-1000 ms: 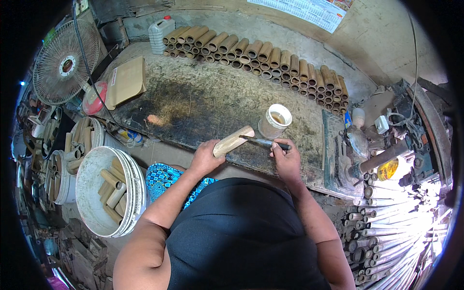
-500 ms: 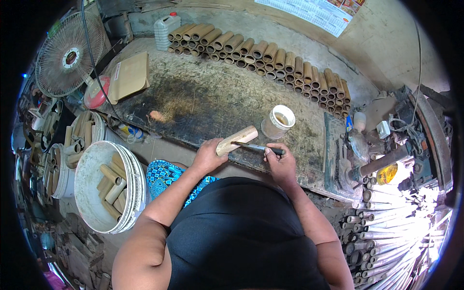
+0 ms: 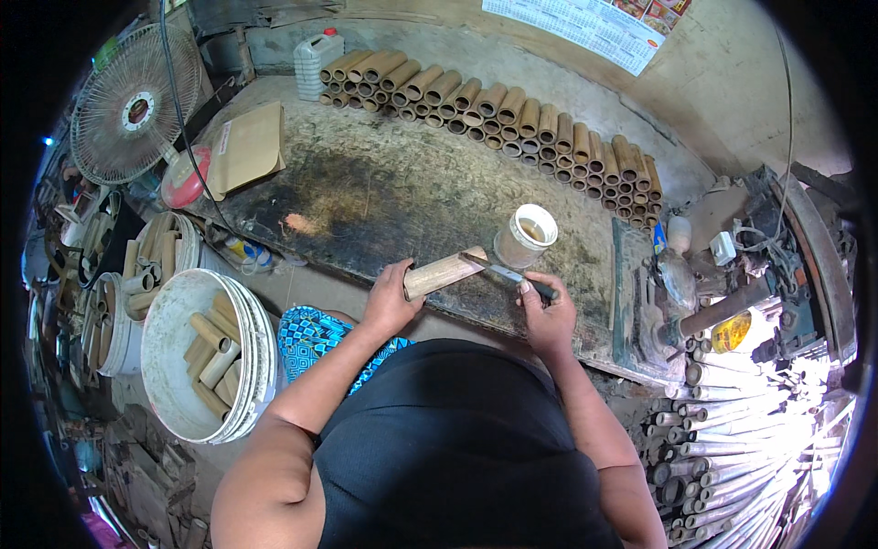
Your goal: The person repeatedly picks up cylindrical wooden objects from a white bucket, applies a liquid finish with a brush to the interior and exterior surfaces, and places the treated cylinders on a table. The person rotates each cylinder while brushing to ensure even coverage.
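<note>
1. The white tub (image 3: pixel 512 249), the landmark here, stands upright on the worn desk (image 3: pixel 366 188), with brownish contents.
2. Nearer the person than the tub and to its left, a bamboo tube (image 3: pixel 444 274) is held slanting, its raised end pointing toward the tub.
3. The left hand (image 3: pixel 393 298) has its grip closed around the tube's lower end.
4. The right hand (image 3: pixel 549 317), on the person's side of the tub, has its grip pinching a dark-handled brush (image 3: pixel 509 273); the brush tip meets the tube near its tub-side end.
5. Beyond the tub, stacked tubes (image 3: pixel 512 114) line the wall.
6. Well left of the tub, a white bucket (image 3: pixel 165 366) holds more tubes.
</note>
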A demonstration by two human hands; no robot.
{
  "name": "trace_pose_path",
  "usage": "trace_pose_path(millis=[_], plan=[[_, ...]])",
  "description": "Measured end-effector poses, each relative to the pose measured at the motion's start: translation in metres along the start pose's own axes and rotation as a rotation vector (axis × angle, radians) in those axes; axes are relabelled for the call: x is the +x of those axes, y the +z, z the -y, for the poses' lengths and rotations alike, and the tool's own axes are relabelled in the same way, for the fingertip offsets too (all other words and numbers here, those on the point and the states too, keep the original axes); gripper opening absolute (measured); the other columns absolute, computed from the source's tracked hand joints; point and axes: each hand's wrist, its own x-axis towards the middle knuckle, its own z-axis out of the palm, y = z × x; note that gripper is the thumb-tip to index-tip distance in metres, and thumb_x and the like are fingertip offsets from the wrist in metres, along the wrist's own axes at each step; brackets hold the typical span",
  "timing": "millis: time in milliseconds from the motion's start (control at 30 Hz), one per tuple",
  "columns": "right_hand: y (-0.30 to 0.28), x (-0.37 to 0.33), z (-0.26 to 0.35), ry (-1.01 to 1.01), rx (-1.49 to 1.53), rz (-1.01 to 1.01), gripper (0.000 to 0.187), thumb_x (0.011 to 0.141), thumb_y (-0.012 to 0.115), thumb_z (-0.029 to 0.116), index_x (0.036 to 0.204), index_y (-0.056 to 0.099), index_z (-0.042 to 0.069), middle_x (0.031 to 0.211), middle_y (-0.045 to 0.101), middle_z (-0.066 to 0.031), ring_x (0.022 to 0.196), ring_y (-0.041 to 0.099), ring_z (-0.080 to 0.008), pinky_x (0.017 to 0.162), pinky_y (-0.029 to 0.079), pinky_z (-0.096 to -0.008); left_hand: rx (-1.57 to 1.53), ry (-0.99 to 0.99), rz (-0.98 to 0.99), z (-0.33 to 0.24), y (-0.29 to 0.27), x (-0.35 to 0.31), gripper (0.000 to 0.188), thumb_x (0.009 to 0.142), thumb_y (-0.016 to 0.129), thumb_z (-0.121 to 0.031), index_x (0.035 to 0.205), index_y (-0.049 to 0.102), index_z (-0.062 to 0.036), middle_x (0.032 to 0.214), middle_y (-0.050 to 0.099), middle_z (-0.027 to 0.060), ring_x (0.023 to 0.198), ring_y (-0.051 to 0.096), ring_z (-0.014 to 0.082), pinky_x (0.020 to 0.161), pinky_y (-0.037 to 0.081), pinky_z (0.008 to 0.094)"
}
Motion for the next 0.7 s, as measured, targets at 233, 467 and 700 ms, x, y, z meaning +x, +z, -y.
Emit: trace_pose_path(millis=[233,467,700], plan=[[0.009,-0.011,-0.010,-0.025,-0.085,0.165,0.018,0.097,0.070,0.010,0.114,0.068,0.005,0.076,0.061,0.0038,0.065,0.050,-0.0033,0.059,0.043,-0.0216,-0.079,0.179,-0.109,0.017,0.021,-0.009,0.062,0.071,0.090,-0.014,0.116,0.048,-0.0012,0.121,0.055,0.0216,0.115,0.056,0.0409,0.101,0.046,0.0464],[0.016,-0.011,-0.009,-0.059,0.010,0.097,0.015,0.095,0.072,0.011,0.109,0.070,0.005,0.073,0.061,0.0046,0.064,0.047,-0.0015,0.058,0.042,-0.0212,-0.073,0.238,-0.135,0.023,0.026,-0.011,0.061,0.070,0.090,-0.011,0.113,0.047,-0.0022,0.119,0.056,0.0207,0.117,0.056,0.0392,0.102,0.046,0.0454],[0.014,-0.013,-0.008,-0.066,-0.129,0.191,0.016,0.094,0.073,0.011,0.108,0.070,0.004,0.076,0.063,0.0027,0.065,0.048,-0.0009,0.057,0.043,-0.0217,-0.056,0.237,-0.135,0.024,0.028,-0.012,0.061,0.069,0.089,-0.008,0.112,0.047,-0.0027,0.120,0.057,0.0195,0.118,0.055,0.0394,0.104,0.045,0.0456]])
